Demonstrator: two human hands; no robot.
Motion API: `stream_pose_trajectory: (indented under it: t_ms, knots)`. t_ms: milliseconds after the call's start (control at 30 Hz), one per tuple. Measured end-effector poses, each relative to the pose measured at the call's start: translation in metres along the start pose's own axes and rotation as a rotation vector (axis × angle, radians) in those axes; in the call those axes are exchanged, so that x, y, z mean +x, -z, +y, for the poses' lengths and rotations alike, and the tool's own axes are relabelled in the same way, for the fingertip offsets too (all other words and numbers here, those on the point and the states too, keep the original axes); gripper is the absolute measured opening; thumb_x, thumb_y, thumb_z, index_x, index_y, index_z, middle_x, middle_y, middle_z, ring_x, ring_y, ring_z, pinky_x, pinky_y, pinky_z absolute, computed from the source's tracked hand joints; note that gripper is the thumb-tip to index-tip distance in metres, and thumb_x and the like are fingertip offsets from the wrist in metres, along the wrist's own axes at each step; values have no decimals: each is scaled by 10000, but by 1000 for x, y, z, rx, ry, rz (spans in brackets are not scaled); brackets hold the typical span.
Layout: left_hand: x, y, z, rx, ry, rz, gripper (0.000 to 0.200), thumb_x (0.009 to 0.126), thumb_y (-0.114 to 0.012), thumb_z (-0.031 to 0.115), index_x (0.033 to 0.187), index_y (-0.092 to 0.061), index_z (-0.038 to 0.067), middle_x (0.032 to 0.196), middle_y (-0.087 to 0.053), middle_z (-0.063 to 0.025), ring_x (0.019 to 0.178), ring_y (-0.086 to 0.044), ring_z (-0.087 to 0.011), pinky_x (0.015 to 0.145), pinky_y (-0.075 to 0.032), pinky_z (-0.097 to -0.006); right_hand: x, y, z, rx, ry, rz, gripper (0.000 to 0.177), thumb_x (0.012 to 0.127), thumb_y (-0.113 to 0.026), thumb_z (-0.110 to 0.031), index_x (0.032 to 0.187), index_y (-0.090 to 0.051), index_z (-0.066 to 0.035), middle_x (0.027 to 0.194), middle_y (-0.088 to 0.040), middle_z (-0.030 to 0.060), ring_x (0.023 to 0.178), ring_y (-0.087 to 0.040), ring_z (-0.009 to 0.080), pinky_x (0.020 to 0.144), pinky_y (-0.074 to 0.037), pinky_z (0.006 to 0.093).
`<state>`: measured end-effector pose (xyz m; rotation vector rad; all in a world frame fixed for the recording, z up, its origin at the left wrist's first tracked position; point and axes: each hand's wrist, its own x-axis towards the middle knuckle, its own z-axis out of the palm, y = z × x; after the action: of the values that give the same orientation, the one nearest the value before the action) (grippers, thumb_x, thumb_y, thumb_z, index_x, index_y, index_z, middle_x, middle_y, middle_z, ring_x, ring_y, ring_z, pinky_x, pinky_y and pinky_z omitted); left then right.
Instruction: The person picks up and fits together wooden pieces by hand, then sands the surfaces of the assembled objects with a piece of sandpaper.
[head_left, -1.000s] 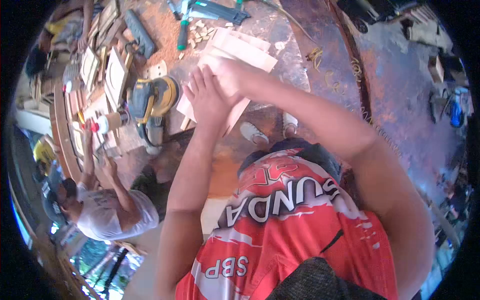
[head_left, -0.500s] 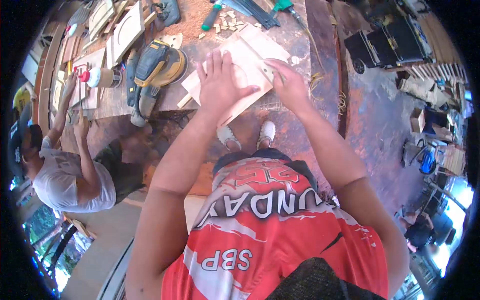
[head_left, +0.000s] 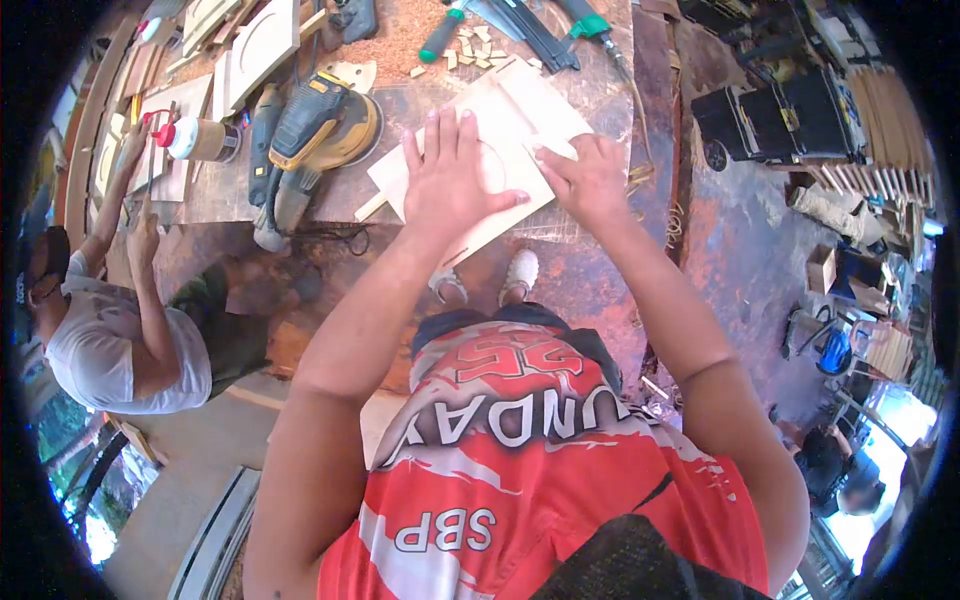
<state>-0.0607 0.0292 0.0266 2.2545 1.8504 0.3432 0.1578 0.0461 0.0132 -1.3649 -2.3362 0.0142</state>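
Observation:
A pale wooden panel (head_left: 515, 105) with a round recess lies on the workbench (head_left: 420, 95) in front of me. My left hand (head_left: 452, 175) lies flat on it, fingers spread, pressing down. My right hand (head_left: 588, 178) rests at the panel's right edge, its fingers curled over a small piece that I cannot make out. Another thin board sticks out from under the panel at the lower left.
A yellow and black sander (head_left: 315, 125) lies left of the panel. Small wood blocks (head_left: 470, 45) and green-handled tools (head_left: 445, 30) lie beyond it. A person in a white shirt (head_left: 95, 350) works at the bench's left end near a glue bottle (head_left: 195, 140). Black cases (head_left: 770, 110) stand right.
My right hand has come off my left hand and moved to the panel's right edge. My left hand stays flat on the panel. The view has shifted, so the bench sits more centred.

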Motion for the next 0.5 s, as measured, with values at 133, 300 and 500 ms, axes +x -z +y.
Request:
stream_pose_trajectory:
  t_ms: [133, 300, 500]
  knots:
    - [6, 0, 3, 67, 33, -11, 1192, 670, -678, 746, 1485, -256, -16, 1530, -253, -289, 1462, -177, -403, 1160, -91, -600, 40, -15, 1, -34, 55, 34, 236, 837, -654, -297, 1049, -747, -250, 947, -569, 73, 1011, -512, 268, 942, -346, 447]
    - [7, -1, 4, 62, 23, 33, 1172, 686, -677, 731, 1485, -263, -21, 1518, -267, -302, 1452, -193, -421, 1146, -103, -624, 70, -37, 4, -72, 82, -36, 252, 888, -575, -318, 1067, -744, -262, 1004, -592, 81, 1033, -527, 276, 993, -328, 458]
    - [7, -1, 2, 39, 24, 36, 1179, 683, -675, 734, 1492, -255, -12, 1531, -241, -297, 1452, -191, -422, 1147, -102, -622, 18, -9, 13, -87, 71, -138, 245, 869, -569, -261, 1036, -746, -233, 998, -610, 66, 1051, -535, 259, 1030, -310, 494]
